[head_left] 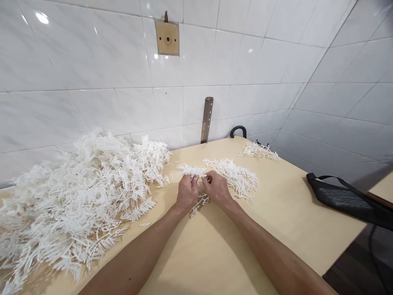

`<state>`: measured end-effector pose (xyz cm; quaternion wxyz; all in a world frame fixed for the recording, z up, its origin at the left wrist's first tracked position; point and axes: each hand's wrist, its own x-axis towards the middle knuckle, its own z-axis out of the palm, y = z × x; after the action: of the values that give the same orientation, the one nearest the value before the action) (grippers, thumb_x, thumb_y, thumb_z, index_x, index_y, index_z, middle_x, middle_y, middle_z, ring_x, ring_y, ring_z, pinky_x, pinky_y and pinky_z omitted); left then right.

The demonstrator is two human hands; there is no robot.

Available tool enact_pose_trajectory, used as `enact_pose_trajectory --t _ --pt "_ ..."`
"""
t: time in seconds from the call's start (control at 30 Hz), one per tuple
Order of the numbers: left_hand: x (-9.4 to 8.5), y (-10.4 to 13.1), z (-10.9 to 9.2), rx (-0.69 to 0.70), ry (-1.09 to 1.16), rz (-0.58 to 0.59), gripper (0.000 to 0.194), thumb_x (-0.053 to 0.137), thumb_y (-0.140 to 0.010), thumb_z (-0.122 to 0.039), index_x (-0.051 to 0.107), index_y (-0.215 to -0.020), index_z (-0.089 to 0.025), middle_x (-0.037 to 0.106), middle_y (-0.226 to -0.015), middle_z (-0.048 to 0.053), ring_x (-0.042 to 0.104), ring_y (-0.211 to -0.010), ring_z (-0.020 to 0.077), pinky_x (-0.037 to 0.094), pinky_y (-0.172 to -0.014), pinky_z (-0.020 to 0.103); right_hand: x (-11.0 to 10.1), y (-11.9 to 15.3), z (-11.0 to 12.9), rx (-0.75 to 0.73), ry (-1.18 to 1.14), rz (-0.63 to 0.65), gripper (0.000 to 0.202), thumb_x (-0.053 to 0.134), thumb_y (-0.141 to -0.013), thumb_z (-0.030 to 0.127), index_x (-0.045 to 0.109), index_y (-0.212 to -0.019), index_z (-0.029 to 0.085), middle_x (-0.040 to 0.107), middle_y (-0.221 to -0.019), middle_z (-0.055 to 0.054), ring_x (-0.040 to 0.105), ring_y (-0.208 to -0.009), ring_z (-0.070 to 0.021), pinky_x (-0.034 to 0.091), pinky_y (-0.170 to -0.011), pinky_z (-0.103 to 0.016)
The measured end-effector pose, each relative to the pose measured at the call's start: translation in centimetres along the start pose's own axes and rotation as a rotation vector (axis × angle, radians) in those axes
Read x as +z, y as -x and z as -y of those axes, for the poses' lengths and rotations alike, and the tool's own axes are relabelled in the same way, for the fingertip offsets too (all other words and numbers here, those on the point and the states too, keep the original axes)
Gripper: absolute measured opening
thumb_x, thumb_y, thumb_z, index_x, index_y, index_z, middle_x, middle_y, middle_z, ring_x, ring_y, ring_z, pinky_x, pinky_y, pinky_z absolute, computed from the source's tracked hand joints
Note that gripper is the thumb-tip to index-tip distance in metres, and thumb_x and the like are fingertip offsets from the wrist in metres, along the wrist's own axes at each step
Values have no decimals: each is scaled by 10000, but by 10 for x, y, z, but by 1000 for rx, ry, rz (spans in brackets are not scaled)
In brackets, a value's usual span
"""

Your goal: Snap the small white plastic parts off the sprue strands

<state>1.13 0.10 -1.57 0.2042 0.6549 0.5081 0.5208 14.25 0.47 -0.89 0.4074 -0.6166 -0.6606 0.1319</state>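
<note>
While the left hand (187,191) pinches a white sprig (189,169) between thumb and curled fingers, the right hand (216,187) is closed at the sprig's other end, its thumb and fingertips pressed together on the thin stem. The two hands nearly meet, and the sprig sits just above the tan tabletop (276,241), its feathery tip pointing away to the left. Below the hands shows a branched white piece (199,205); whether it lies on the table or hangs from the fingers cannot be told. To the left spreads a large heap of white sprigs (92,196), piled loose on the tabletop rather than in any container. Just beyond the right hand lies a smaller white bunch (241,178), and near the far corner a thin white cluster (259,150). At the right edge of the table rests a black mesh bag (344,198) with a strap; what it contains cannot be made out. Past the far edge, a slotted metal strip (206,121) stands upright against the tiled wall (205,57), with a black curved handle (238,130) to its right
</note>
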Motion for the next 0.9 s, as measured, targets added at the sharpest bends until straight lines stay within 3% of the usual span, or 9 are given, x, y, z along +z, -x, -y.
enact_pose_trajectory --t 0.13,0.23,0.3,0.43,0.5,0.67,0.9 --pt "1 -3 0 -186 205 62 279 535 -865 -381 526 -672 -179 464 -611 -32 441 -608 119 355 -616 246 -21 -12 -18 94 15 -114 107 531 -782 211 625 -817 174 676 -786 -56 596 -697 -181 450 -698 -304" --pt "1 -5 3 -263 296 86 296 568 -834 -401 531 -648 -173 413 -573 -49 380 -558 100 318 -567 232 -34 -17 -25 86 78 -174 237 535 -716 129 658 -916 156 672 -958 -97 584 -704 -167 459 -754 -326" --pt "1 -5 3 -269 316 86 303 588 -817 -407 542 -634 -170 417 -566 -48 378 -557 99 309 -558 229 -37 -16 -23 115 -13 -105 203 556 -736 173 671 -903 162 668 -922 -84 570 -661 -155 469 -705 -317" --pt "-1 -5 0 -293 369 94 277 633 -788 -416 620 -682 -160 486 -570 -36 423 -567 106 334 -566 228 -29 -6 -8 237 -478 323 220 609 -793 390 656 -828 178 586 -655 2 494 -493 -118 416 -465 -256" --pt "-2 -5 -1 -328 424 109 267 654 -776 -422 657 -746 -157 512 -562 -36 442 -554 108 354 -569 230 -22 -1 -2 271 -626 450 283 652 -777 451 646 -812 171 556 -615 19 477 -474 -105 392 -428 -236" --pt "-2 -5 -3 -384 547 138 303 698 -743 -449 660 -758 -149 535 -564 -31 441 -518 94 372 -554 229 -14 4 2 348 -783 441 354 715 -734 503 629 -768 161 567 -594 22 501 -495 -98 379 -437 -216" --pt "-3 -4 -6 -425 606 177 319 695 -749 -464 596 -725 -162 447 -497 -65 376 -450 68 315 -485 204 -14 5 6 399 -844 391 327 738 -707 466 608 -728 167 545 -554 38 482 -466 -92 356 -433 -217"
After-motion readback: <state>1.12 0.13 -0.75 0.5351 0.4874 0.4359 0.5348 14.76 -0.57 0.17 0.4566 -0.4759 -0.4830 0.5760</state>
